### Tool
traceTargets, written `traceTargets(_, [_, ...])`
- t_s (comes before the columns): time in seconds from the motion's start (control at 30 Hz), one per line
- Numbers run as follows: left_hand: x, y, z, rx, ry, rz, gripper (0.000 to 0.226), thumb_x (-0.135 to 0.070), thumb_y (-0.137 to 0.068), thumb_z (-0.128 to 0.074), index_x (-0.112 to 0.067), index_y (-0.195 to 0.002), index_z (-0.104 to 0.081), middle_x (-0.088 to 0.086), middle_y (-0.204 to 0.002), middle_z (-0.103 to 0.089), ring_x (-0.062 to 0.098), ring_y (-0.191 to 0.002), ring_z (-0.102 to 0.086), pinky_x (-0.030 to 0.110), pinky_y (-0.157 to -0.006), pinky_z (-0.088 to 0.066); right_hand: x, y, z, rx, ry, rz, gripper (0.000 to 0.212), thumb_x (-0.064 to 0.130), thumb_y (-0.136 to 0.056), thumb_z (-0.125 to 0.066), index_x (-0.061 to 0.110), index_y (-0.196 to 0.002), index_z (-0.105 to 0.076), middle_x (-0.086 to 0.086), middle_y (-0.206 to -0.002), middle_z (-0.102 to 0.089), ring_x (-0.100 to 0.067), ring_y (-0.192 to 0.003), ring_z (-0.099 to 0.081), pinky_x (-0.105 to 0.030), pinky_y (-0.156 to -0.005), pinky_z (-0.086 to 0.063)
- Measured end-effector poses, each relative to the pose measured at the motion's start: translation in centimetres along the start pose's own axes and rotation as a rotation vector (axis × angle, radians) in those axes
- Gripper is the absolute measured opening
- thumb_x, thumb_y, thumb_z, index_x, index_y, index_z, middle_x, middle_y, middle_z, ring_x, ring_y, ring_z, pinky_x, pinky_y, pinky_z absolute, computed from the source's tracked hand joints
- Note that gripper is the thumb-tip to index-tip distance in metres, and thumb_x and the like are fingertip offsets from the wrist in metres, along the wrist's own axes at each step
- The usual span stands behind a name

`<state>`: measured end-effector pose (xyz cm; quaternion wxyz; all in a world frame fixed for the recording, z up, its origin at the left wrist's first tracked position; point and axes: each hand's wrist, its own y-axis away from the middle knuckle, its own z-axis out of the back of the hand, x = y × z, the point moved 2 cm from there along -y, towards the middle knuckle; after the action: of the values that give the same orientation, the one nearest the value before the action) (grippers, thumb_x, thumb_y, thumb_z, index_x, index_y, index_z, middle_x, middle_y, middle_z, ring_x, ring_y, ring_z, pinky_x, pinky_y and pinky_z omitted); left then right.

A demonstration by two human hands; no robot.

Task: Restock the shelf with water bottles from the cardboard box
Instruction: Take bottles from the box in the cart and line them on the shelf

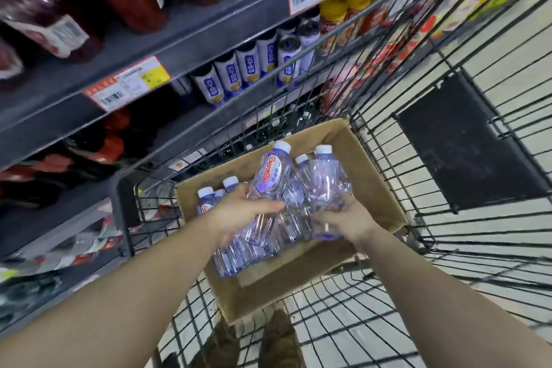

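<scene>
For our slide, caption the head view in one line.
Both hands, left and right, lift clear plastic water bottles from a brown cardboard box.

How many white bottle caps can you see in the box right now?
5: two at the cardboard box's left side, three further back. More bottles lie underneath, caps hidden.

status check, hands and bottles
Left hand and right hand both gripping water bottles over the cardboard box. None shelved yet. Cart wire between box and shelf.
</scene>
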<state>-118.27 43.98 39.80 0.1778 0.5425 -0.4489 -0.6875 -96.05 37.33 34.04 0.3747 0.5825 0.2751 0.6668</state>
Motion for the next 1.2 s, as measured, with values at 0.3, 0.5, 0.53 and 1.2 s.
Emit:
traceTargets(0.3, [-4.2,10.6,2.5,-0.089,0.212,-0.193,0.066,-0.039,-0.058,-0.089,-0.016,-0.111,-0.056,0.007,-0.107,-0.071,0.022,-0.094,-0.07,0.047,-0.087,-0.056,9.1,10.9,-4.6,0.499,-0.118,0.146,0.056,0.006,-0.077,-0.072,0.013,-0.129,-0.051,-0.005,-0.122,-0.068,-0.022,-0.104,-0.066,-0.039,-0.082,-0.05])
traceTargets(0.5, [-6.7,22.6,8.7,-0.121,0.247,-0.413,0.066,-0.028,-0.072,-0.085,-0.014,-0.125,-0.049,0.008,-0.119,-0.069,0.02,-0.103,-0.069,0.046,-0.096,-0.053,17.4,22.6,-10.2,0.659,-0.039,0.345,0.05,0.009,-0.086,-0.07,0.022,-0.128,-0.047,0.003,-0.106,-0.073,-0.012,-0.091,-0.071,-0.035,-0.072,-0.054])
traceTargets(0.53, [-6.7,24.8,10.2,-0.122,0.256,-0.453,0.074,-0.034,-0.068,-0.087,-0.015,-0.128,-0.048,0.009,-0.124,-0.067,0.022,-0.108,-0.068,0.05,-0.098,-0.052,18.5,24.8,-11.5,0.699,-0.035,0.381,0.046,0.006,-0.091,-0.063,0.024,-0.13,-0.046,0.003,-0.108,-0.072,-0.011,-0.092,-0.071,-0.034,-0.071,-0.057])
traceTargets(1.2, [15.8,82.2,44.4,-0.868,0.271,-1.086,0.069,-0.028,-0.063,-0.088,-0.002,-0.12,-0.06,0.011,-0.115,-0.071,0.021,-0.109,-0.065,0.034,-0.102,-0.048,22.6,74.7,-59.3,0.961,0.189,1.115,0.027,0.019,-0.087,-0.07,0.017,-0.112,-0.06,0.001,-0.11,-0.071,-0.013,-0.09,-0.064,-0.03,-0.063,-0.052])
